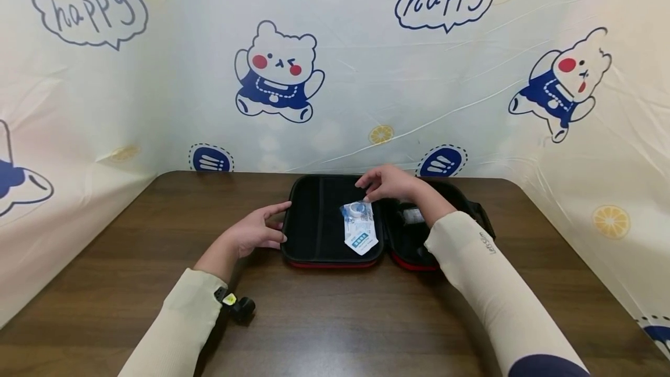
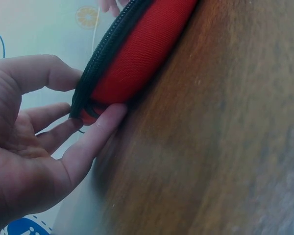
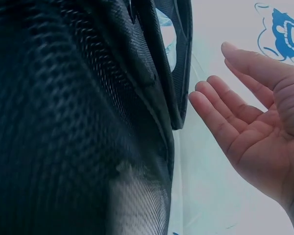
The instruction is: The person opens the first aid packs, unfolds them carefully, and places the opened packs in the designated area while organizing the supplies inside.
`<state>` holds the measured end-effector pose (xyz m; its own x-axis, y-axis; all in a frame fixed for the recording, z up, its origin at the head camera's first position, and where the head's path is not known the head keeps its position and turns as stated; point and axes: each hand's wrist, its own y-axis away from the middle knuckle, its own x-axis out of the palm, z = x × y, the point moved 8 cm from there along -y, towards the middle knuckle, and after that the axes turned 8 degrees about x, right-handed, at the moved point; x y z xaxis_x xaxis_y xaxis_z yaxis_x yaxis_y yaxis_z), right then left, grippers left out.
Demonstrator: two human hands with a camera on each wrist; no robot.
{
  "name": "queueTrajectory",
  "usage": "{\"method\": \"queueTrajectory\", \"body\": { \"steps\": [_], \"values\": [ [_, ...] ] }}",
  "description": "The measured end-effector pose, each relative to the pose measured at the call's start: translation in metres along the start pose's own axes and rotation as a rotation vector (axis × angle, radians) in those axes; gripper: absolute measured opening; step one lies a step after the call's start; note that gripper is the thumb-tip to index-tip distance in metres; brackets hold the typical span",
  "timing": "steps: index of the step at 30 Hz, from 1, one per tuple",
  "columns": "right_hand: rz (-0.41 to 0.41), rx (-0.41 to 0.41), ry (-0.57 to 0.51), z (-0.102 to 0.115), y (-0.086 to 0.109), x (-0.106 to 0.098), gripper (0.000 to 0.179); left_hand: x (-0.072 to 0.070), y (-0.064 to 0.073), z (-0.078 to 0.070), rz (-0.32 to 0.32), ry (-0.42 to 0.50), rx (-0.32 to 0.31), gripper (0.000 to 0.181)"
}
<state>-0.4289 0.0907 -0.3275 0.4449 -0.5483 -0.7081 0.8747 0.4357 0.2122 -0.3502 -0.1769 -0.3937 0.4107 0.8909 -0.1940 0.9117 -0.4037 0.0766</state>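
Note:
A black zip case (image 1: 303,237) with a red outer shell lies unfolded on the table. The left hand (image 1: 256,230) touches the case's left edge, its fingertips at the zipper rim and the thumb against the red side (image 2: 137,63) in the left wrist view. A white and blue packet (image 1: 360,228) lies on the case's left half, near the hinge. Just above the packet's upper end hovers the right hand (image 1: 392,184); its fingers are loosely bent and hold nothing in the right wrist view. The right forearm hides part of the case's other half.
Black mesh (image 3: 63,122) fills much of the right wrist view, with a pale thing blurred behind it. The case sits toward the back of the brown wooden table (image 1: 335,319). A printed cloth (image 1: 356,92) hangs behind and at the sides.

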Motion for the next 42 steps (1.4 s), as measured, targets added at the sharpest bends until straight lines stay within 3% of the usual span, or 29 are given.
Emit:
{"method": "queueTrajectory", "body": {
  "steps": [11,18,23,28,42],
  "values": [
    [0.024,-0.007,-0.011,-0.006,-0.019,0.005,0.044,0.000,0.000,-0.003,0.001,-0.004,0.008,0.085],
    [0.106,0.055,0.040,-0.021,-0.026,0.013,0.041,-0.001,0.000,-0.003,-0.005,-0.017,0.006,0.084],
    [0.142,0.050,0.110,-0.021,-0.026,0.018,0.043,-0.002,0.000,-0.003,-0.005,-0.020,0.005,0.085],
    [0.177,0.050,0.108,-0.020,-0.024,0.023,0.047,-0.002,0.000,-0.003,-0.009,-0.017,0.005,0.085],
    [0.123,0.065,0.107,-0.026,-0.023,0.021,0.030,0.001,0.000,-0.001,-0.004,-0.011,-0.007,0.085]
  ]
}}
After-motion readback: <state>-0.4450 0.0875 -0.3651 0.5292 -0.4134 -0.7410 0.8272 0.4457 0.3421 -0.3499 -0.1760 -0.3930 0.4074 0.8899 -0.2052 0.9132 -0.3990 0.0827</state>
